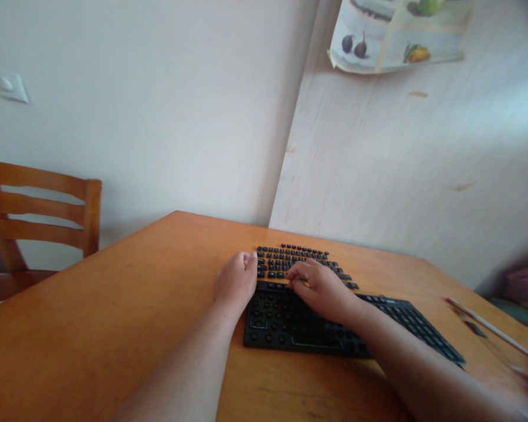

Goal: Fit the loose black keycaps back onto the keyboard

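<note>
Keyboard (325,334) is lying flat on the table (180,281) in the head view, directly under the right hand (321,290) and just to the right of the left hand (237,278). Its left part is showing bare sockets with small yellowish centres, with a few keys sitting along the top edge, while its right part is carrying rows of keys. Loose keycaps (294,259) are lying in rows on the wood just beyond it, nearer the wall side.

The left hand is curling into a loose fist beside the keyboard's far left corner, its fingers turning toward the nearest keycaps. Whether it is gripping anything one cannot tell, since the back of the hand is hiding the palm. The right hand is reaching across the keyboard from the right, its forearm passing above the keys. Its thumb and forefinger are bending toward each other over the far edge, close to the front keycaps; whether they are pinching a small piece one cannot tell.

To the right of the keyboard, a thin rod (488,325) is lying aslant near the table's edge, with a small dark piece (475,329) lying beside it. A wooden chair (44,205) is standing to the left, below a switch (9,86), and a painted sheet (378,41) is hanging above a pale panel (378,158).
</note>
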Demonstrator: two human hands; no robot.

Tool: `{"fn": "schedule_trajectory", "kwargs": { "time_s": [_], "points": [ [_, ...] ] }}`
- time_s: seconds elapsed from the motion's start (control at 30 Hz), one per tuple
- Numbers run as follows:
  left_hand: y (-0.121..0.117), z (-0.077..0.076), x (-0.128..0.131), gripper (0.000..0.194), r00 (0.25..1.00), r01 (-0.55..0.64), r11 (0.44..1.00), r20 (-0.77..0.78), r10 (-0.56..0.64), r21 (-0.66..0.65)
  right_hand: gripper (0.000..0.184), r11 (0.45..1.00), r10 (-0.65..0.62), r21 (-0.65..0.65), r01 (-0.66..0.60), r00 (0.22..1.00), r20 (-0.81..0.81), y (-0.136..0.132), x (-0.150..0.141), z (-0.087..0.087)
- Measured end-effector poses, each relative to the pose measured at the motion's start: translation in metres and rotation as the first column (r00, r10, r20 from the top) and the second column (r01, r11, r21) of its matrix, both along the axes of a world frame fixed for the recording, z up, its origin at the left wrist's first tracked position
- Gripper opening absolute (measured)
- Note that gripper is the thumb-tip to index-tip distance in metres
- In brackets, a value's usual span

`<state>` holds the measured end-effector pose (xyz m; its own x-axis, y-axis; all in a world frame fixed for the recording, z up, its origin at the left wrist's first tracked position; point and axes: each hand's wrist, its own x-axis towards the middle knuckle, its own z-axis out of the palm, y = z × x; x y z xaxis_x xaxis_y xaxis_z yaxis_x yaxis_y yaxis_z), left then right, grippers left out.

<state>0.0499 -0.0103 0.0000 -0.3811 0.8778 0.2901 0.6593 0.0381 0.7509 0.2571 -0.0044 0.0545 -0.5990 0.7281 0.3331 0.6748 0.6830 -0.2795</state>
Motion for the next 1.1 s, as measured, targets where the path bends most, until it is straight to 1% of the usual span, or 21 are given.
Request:
{"fn": "schedule_trajectory", "kwargs": {
  "time_s": [0.23, 0.5, 0.63, 0.7, 0.77, 0.87, 1.0, 1.1],
  "points": [
    [0.0022, -0.0028, 0.0002, 0.045, 1.0, 0.001, 1.0, -0.003, -0.001, 0.018, 0.014, 1.0, 0.003, 0.006, -0.003, 1.0, -0.002, 0.0, -0.0001, -0.0019],
    [0.0018, -0.0013, 0.0006, 0.046, 1.0, -0.015, 1.0, -0.019, 0.015, -0.012, 0.013, 1.0, 0.018, 0.026, -0.017, 0.999, -0.03, -0.0003, -0.0015, -0.0041],
    [0.0017, -0.0009, 0.0013, 0.047, 1.0, -0.016, 1.0, -0.022, 0.015, -0.017, 0.016, 0.994, 0.093, 0.068, -0.087, 0.992, -0.081, -0.0028, -0.0039, -0.0032],
    [0.0018, -0.0012, 0.0014, 0.046, 1.0, -0.019, 1.0, -0.02, 0.019, -0.008, 0.018, 0.989, 0.136, 0.074, -0.13, 0.988, -0.072, -0.0042, -0.0053, -0.0034],
    [0.0019, -0.0015, 0.0013, 0.046, 1.0, -0.021, 1.0, -0.017, 0.021, -0.004, 0.018, 0.988, 0.149, 0.054, -0.146, 0.988, -0.04, -0.0053, -0.0064, -0.0039],
    [0.0017, -0.0018, 0.0012, 0.047, 1.0, -0.019, 1.0, -0.013, 0.018, -0.012, 0.016, 0.989, 0.142, 0.028, -0.142, 0.99, -0.009, -0.0066, -0.0072, -0.0041],
    [0.0018, -0.0026, 0.001, 0.049, 1.0, -0.016, 1.0, -0.014, 0.016, -0.014, 0.017, 0.988, 0.147, 0.054, -0.145, 0.989, -0.022, -0.0077, -0.0078, -0.0037],
    [0.0024, -0.0035, 0.0009, 0.049, 1.0, -0.016, 1.0, -0.019, 0.016, -0.002, 0.018, 0.988, 0.149, 0.047, -0.148, 0.989, -0.013, -0.0072, -0.008, -0.005]
  ]
}}
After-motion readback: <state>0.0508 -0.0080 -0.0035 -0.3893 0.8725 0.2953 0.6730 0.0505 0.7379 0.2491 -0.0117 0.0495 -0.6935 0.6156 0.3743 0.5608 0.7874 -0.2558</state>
